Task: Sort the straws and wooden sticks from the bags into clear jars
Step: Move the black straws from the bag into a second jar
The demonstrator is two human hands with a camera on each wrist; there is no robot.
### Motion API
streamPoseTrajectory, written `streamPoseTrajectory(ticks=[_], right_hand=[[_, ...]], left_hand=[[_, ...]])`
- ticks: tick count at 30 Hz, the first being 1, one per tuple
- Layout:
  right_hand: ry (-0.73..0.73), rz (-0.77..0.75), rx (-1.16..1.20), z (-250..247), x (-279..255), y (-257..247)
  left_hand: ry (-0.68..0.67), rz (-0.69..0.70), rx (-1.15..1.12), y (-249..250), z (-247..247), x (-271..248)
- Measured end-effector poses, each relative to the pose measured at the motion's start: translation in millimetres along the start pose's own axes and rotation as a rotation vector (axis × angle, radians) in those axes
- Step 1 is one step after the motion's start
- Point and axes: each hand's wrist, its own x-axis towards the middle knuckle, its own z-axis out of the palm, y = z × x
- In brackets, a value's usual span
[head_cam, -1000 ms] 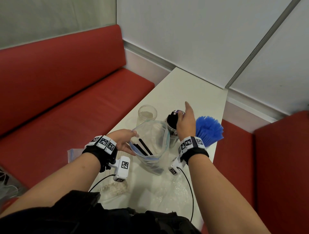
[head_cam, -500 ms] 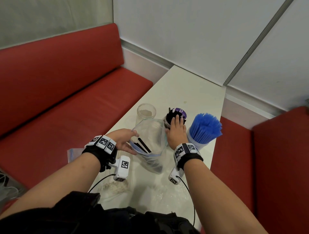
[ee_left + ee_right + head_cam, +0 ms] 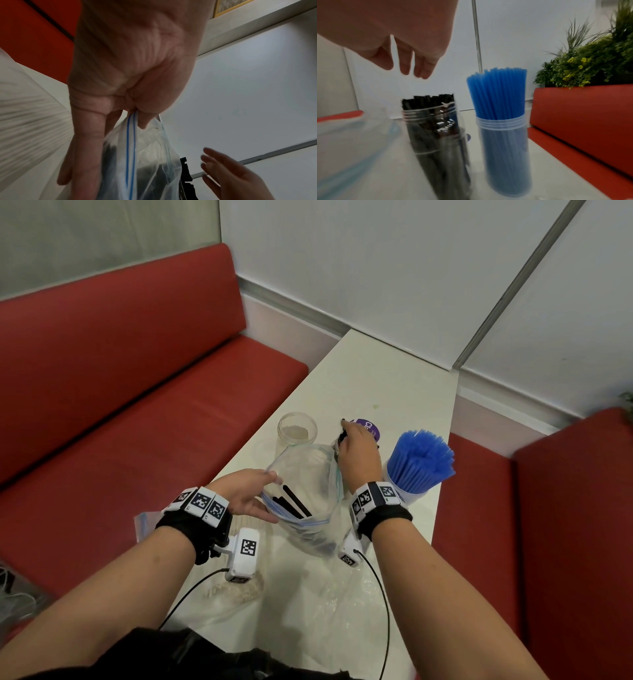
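Observation:
My left hand (image 3: 272,496) pinches the rim of a clear zip bag (image 3: 308,474) and holds it upright and wide at the mouth; the left wrist view shows thumb and fingers (image 3: 142,119) on the blue zip strip (image 3: 130,148). A few black straws (image 3: 294,501) stand inside the bag. My right hand (image 3: 352,440), fingers (image 3: 406,63) straight and holding nothing, hovers just above a clear jar packed with black straws (image 3: 436,128). To its right stands a clear jar of blue straws (image 3: 421,463) (image 3: 501,121).
An empty clear jar (image 3: 296,433) stands behind the bag, a purple lid (image 3: 368,428) beyond the black-straw jar. Crumpled clear bags (image 3: 329,604) and a bag of pale contents (image 3: 236,590) lie near me. Red benches (image 3: 137,405) flank the narrow white table (image 3: 376,371).
My right hand came down from a raised pose to the top of the black-straw jar and stays over it. The left hand keeps hold of the bag's rim.

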Motion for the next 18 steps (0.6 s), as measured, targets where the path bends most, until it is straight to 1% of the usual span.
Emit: streamPoseTrajectory(ticks=[3, 5, 8, 13, 15, 18], right_hand=[[-0.070, 0.060, 0.199, 13, 10, -24], [-0.126, 0.168, 0.255, 26, 15, -30], [-0.179, 0.294, 0.233, 42, 17, -24], [-0.286, 0.308, 0.179, 68, 20, -10], [-0.318, 0.345, 0.174, 79, 25, -6], [-0.327, 0.405, 0.190, 92, 31, 0]], left_hand=[[-0.024, 0.008, -0.002, -2, -8, 3], [-0.025, 0.007, -0.005, -4, -16, 5], [-0.016, -0.002, -0.004, -8, -29, 9], [0.008, -0.011, 0.016, -14, -49, 20], [0.005, -0.018, 0.014, -16, -53, 22], [0.010, -0.015, 0.017, -17, -57, 26]])
